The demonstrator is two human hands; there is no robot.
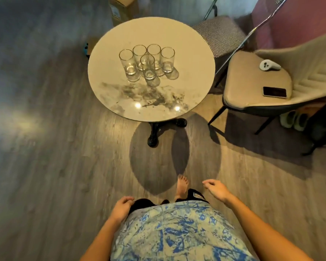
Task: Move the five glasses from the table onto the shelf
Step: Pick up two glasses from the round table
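Left hand (121, 206), right hand (215, 190) loose; clear cylindrical glasses (148, 67) on round marbled table (188, 53).

Both forearms are bare and reach forward on either side of the patterned shirt (177, 232). The left hand (122, 206) hangs against the shirt's left edge near the hem, fingers loosely curled, holding nothing. The right hand (215, 189) is held out past the shirt's right side, fingers loosely bent, holding nothing. One bare foot (182, 187) shows just ahead of the shirt's hem.
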